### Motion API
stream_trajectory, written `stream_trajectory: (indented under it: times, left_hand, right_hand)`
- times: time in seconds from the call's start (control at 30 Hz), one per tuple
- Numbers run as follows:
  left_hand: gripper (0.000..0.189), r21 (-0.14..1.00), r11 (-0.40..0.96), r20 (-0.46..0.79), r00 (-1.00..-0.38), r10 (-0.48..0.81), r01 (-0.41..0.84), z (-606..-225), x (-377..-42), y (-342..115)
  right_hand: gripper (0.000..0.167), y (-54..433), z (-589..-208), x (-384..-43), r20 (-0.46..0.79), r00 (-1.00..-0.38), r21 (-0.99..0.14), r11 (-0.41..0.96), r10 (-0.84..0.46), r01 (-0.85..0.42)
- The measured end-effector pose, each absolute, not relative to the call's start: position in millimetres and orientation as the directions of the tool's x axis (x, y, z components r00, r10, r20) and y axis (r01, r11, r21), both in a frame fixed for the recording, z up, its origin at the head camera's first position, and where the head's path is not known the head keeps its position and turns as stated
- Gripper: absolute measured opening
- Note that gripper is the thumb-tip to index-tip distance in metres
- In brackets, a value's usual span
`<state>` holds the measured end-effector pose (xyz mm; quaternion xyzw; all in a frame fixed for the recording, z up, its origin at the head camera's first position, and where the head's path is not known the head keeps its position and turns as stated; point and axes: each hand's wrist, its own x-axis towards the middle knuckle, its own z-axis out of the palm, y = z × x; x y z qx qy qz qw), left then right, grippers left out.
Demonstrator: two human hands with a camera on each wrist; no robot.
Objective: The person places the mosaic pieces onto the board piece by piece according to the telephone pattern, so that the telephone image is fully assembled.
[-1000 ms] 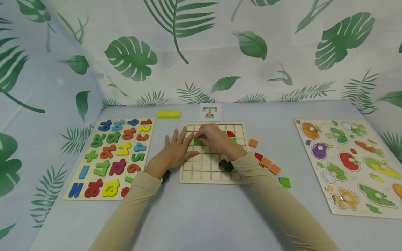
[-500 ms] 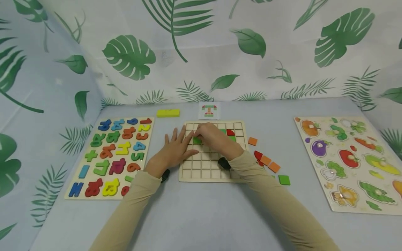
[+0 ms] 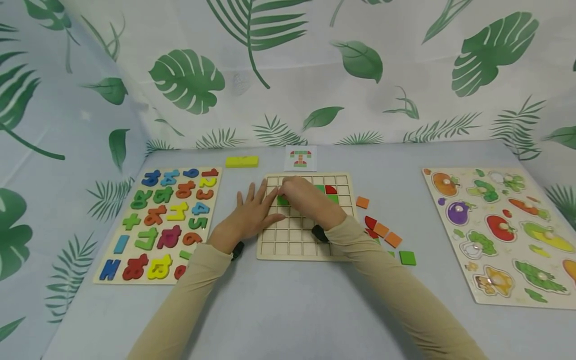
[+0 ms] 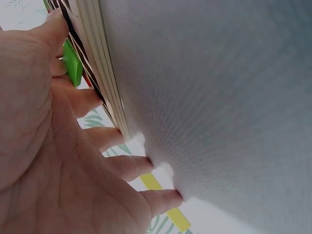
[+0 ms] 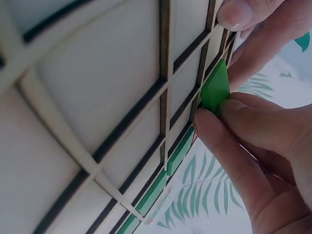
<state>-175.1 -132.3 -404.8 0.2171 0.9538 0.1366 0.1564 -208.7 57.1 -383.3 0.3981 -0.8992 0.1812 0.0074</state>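
My right hand [image 3: 307,197] pinches a green square tile [image 5: 216,87] between thumb and fingers. In the right wrist view that tile stands tilted at a cell of the wooden grid board [image 3: 288,248]. Spread at the board's left edge, my left hand [image 3: 245,216] has its thumb over the board and its outer fingertips on the table. Other green tiles [image 5: 180,150] lie in the grid, and a red curved tile [image 3: 330,190] shows just right of my right hand. That hand hides part of the upper rows.
Right of the board lie loose orange tiles [image 3: 393,239], red pieces [image 3: 370,222] and a green square [image 3: 407,258]. A pattern card [image 3: 300,158] and a yellow block [image 3: 242,162] are behind. Number [image 3: 130,237] and vegetable [image 3: 486,255] puzzle boards flank the grid.
Both hands stay almost in place, the right one still pinching the green tile at the board. The head view has shifted slightly.
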Motion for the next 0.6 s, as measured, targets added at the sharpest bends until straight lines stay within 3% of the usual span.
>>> stream_trajectory:
  times: [0.4,0.6]
  left_hand:
    - [0.079,0.328,0.872,-0.259,-0.853,0.453,0.363,-401.5,-175.2,-132.3]
    - [0.079,0.321,0.874,-0.259,-0.854,0.451,0.364,-401.9,-175.0,-132.3]
  right_hand:
    - [0.013,53.6,-382.2,-209.6,0.109,-0.701,-0.334,0.638,-0.705,-0.694]
    - [0.016,63.0,-376.0,-209.3,0.056,-0.674,-0.436,0.590,-0.736,-0.680]
